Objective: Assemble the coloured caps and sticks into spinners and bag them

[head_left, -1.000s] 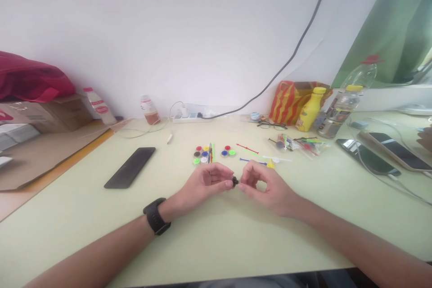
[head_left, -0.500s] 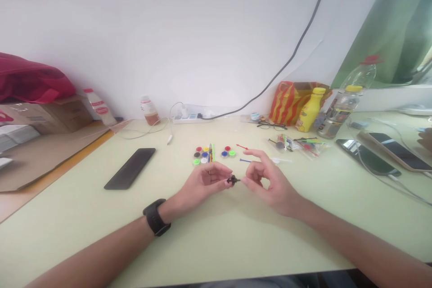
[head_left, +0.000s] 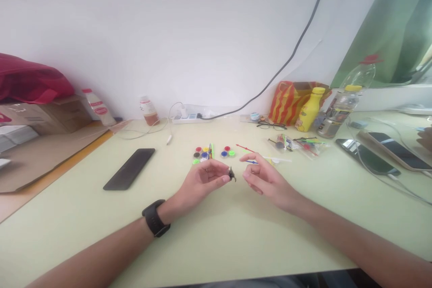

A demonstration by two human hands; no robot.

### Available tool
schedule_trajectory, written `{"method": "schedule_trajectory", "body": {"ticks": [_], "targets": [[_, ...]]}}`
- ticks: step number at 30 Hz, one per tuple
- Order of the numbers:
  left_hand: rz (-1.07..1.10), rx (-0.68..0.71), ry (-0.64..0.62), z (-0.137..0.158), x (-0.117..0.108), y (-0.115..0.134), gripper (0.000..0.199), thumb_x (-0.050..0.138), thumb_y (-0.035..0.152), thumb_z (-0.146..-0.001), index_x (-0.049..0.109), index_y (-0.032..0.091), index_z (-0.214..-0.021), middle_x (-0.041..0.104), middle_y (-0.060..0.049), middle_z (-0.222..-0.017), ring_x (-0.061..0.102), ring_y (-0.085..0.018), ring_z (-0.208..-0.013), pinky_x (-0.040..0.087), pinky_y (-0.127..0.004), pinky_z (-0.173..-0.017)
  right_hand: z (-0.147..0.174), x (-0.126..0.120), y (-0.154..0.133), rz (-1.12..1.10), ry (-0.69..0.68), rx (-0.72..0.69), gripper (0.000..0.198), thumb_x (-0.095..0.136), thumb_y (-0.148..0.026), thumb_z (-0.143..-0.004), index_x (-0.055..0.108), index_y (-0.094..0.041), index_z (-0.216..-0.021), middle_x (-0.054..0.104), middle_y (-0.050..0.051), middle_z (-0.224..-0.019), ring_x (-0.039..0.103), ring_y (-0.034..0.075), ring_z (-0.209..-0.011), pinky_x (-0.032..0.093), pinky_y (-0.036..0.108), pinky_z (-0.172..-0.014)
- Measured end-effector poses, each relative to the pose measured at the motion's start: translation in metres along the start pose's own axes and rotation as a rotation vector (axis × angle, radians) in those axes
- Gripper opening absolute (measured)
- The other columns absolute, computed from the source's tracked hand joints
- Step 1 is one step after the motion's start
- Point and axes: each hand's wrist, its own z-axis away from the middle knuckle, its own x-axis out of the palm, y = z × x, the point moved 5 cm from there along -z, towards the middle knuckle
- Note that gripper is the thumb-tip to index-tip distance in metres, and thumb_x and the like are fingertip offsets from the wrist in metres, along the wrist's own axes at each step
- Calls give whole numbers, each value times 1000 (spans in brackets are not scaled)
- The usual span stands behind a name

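Observation:
My left hand (head_left: 204, 182) pinches a small black pronged piece (head_left: 231, 174) between thumb and fingertips, above the table. What kind of piece it is I cannot make out. A short gap to the right, my right hand (head_left: 265, 180) hovers with its index finger stretched out and the other fingers loosely bent; nothing shows in it. Beyond the hands lie small coloured round pieces, among them a red one (head_left: 227, 148), a blue one (head_left: 224, 154) and a green one (head_left: 231, 153). A red arrow-tipped stick (head_left: 245, 148) and a blue stick (head_left: 251, 162) lie behind my right hand, the blue one partly covered.
A black phone (head_left: 130, 169) lies left on the pale table (head_left: 209, 243). At the back are a power strip (head_left: 191, 118), a striped bag (head_left: 283, 103) and a yellow bottle (head_left: 310, 110). Plastic packets (head_left: 308, 147) lie right, near more phones (head_left: 367, 157) and cables.
My right hand has drawn away to the right from the black piece, leaving a gap. The piece stays in my left hand and has turned, its thin end now pointing down.

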Motion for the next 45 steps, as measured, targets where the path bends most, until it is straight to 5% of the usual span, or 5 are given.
{"method": "schedule_trajectory", "body": {"ticks": [14, 18, 21, 39, 45], "targets": [[-19, -75, -72, 0, 4, 0, 32, 82, 40, -87, 75, 14, -104, 75, -8, -90, 71, -19, -82, 58, -32, -79, 17, 3, -8, 651, 53, -499, 69, 57, -30, -102, 23, -40, -161, 59, 1, -102, 46, 15, -66, 43, 33, -69], [-16, -79, -69, 0, 3, 0, 32, 83, 39, -86, 76, 13, -102, 75, -8, -87, 70, -18, -80, 57, -31, -78, 11, 1, -8, 655, -8, -391, 17, 55, -38, -103, 65, -24, -102, 56, 0, -81, 41, 14, -61, 36, 31, -63], [-9, -73, -60, 0, 3, 0, 31, 83, 39, -86, 75, 13, -101, 75, -8, -85, 70, -18, -79, 57, -30, -78, 5, 0, -7, 526, -89, -254, 53, 41, -41, -108, 34, -22, -60, 33, -4, -59, 32, 13, -54, 28, 31, -56], [8, -85, -156, 1, 7, -6, 30, 82, 36, -88, 72, 15, -108, 77, -12, -104, 73, -22, -96, 58, -36, -90, 5, 9, -9, 316, -71, -237, 7, 63, -28, -99, 59, -23, -96, 66, 1, -89, 58, 15, -76, 51, 30, -72], [18, -68, -136, 2, 8, -2, 29, 82, 35, -89, 73, 15, -108, 77, -10, -100, 73, -21, -92, 59, -34, -87, 5, 7, -7, 335, -41, -254, 21, 62, -29, -98, 57, -26, -119, 72, 2, -94, 61, 16, -76, 53, 32, -74]]}}
